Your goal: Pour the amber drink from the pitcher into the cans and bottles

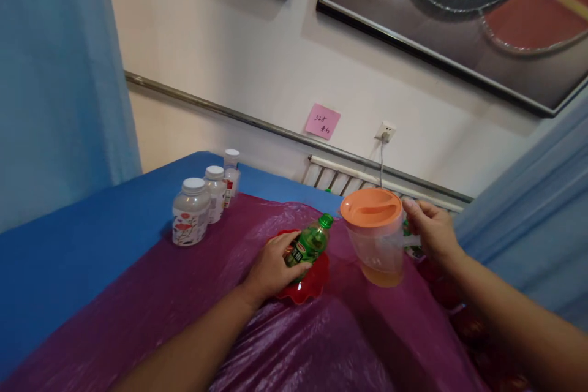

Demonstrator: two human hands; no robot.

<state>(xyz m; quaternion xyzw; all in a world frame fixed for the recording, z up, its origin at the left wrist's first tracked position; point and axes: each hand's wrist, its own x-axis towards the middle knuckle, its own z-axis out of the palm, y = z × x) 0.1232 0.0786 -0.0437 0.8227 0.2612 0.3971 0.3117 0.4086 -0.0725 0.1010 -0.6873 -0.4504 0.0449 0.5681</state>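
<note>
My left hand (274, 264) is wrapped round a green plastic bottle (312, 239), which leans to the right over a red scalloped dish (316, 282). No cap shows on the bottle's neck, though I cannot be sure. My right hand (429, 229) grips the handle of a clear plastic pitcher (374, 254) with an orange lid (371, 208). A little amber liquid (382, 275) lies at the pitcher's bottom. The pitcher is close to the bottle's right side, apart from it.
Three clear bottles with white caps stand in a row at the left, the nearest one (190, 214) with a floral print. Purple plastic sheeting (184, 312) covers part of a blue surface (92, 257). Behind are a radiator (340, 174) and a plugged socket (386, 131); blue curtains (59, 73) hang at both sides.
</note>
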